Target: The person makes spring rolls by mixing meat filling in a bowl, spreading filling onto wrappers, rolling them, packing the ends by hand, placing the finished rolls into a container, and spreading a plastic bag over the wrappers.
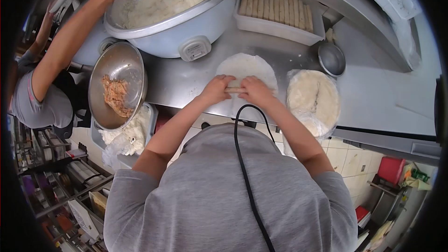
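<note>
White wrapper (pixel 246 67), twelve o'clock from the roll (pixel 234 90) my left grip (pixel 216 89) and right grip (pixel 255 90) pinch, may tear if overtightened.

To the left, a bare stretch of table (pixel 179 81) gave the left hand (pixel 215 90) a low path as far as the mixing bowl (pixel 132 60). Forward, a strip of metal lay open beyond the round sheet (pixel 245 65), but the cooker (pixel 158 38) and the white tray (pixel 280 35) closed it off, standing side by side. A co-worker's arm (pixel 63 53) reached across the cooker's left side. Near the right hand (pixel 255 91), the bagged stack (pixel 315 98) blocked a level move; the roomier metal farther right could be reached over it, past the small bowl (pixel 331 59). The black cable (pixel 240 149) looped between the forearms.
</note>
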{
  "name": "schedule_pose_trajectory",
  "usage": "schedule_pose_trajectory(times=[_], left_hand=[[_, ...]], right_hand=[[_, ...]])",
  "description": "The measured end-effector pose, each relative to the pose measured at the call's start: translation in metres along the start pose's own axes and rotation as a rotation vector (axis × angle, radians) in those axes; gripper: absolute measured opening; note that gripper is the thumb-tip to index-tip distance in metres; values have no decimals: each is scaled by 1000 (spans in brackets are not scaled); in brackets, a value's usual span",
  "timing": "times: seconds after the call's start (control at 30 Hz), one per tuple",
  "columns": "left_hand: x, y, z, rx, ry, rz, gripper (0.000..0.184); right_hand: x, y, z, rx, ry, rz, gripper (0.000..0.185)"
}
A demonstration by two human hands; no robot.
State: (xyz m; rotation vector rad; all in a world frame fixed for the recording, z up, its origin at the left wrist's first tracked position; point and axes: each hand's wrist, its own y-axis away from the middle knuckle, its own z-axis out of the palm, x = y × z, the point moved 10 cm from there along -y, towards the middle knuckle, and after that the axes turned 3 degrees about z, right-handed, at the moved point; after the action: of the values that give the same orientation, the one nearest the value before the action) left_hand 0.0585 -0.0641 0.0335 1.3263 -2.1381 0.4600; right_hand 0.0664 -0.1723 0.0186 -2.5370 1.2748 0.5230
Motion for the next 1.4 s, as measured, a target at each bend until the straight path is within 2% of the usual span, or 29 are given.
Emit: schedule_pose_trajectory(times=[0.1,0.17,0.2,0.27,0.3,0.37,0.4,0.47,0.5,0.57,0.6,0.67,0.77,0.9,0.97,1.07,1.2,1.27,1.4], left_hand=[[-1,5,-3,105,0,89,57],[-31,12,1,13,204,-125,50],[-37,13,-1,13,205,-125,50],[-53,16,-3,80,419,-175,32],[-51,14,-7,81,420,-176,32],[-55,12,-6,-21,310,-257,16],[-59,11,-5,-20,308,-259,16],[-41,5,-24,153,-57,-23,12],[-37,4,-25,153,-57,-23,12],[-13,3,-37,295,-322,48,14],[-4,1,-32,291,-321,46,14],[31,0,-26,349,-139,261,15],[32,1,0,248,-219,237,16],[33,8,4,192,-247,200,20],[58,25,1,342,-417,415,30],[62,33,15,356,-404,405,28],[46,1,3,396,-524,446,31],[23,-19,3,200,-379,245,31],[-3,-6,-14,200,-384,221,35]], right_hand=[[-21,0,-10,-12,-73,-52,29],[18,17,-20,-34,-28,97,29],[28,24,-30,-35,-27,98,29],[56,40,-46,-59,-317,255,24],[61,42,-50,-61,-316,253,24],[89,50,-37,-197,-418,515,18],[94,49,-36,-198,-421,512,18],[98,42,-42,-113,-295,419,20],[96,40,-41,-113,-296,419,20],[64,28,-61,144,-77,158,20],[54,23,-53,141,-80,160,20],[16,15,-48,231,-166,-27,16],[10,14,-17,163,-12,-53,24],[4,24,-20,119,44,-30,27],[-10,41,-34,265,108,-144,29],[-21,58,-31,318,179,-267,33],[3,21,-33,377,194,-176,35],[19,6,-30,257,216,-81,36],[38,27,-54,243,290,-89,39]])
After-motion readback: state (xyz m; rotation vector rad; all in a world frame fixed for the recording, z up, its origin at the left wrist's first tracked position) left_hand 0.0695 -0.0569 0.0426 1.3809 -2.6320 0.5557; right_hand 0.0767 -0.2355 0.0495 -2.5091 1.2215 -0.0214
